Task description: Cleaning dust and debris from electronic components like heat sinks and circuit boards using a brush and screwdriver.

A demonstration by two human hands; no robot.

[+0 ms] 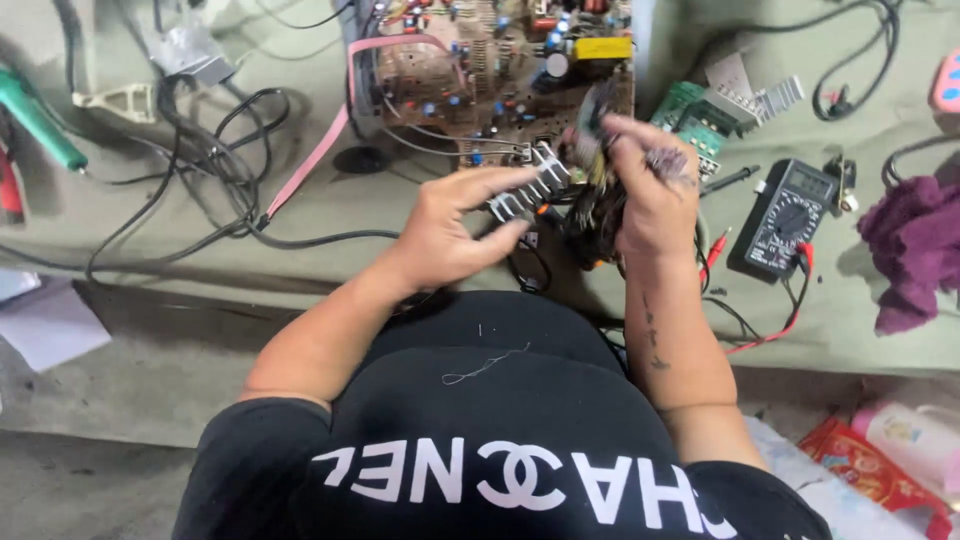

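While both hands work at the table's near edge, the left hand (455, 232) rests its spread fingers against a finned metal heatsink (527, 185), touching rather than clasping it, and the right hand (650, 190) is closed around a dark bundle of wires and small parts (592, 200) held just at three o'clock of the heatsink. At twelve o'clock of the hands lies a large brown circuit board (480, 70); a black multimeter (785, 215) with red and black leads sits at three o'clock, a purple cloth (910, 250) beyond it, and tangled black cables (200, 170) at nine o'clock on the grey-green table cover (330, 210).
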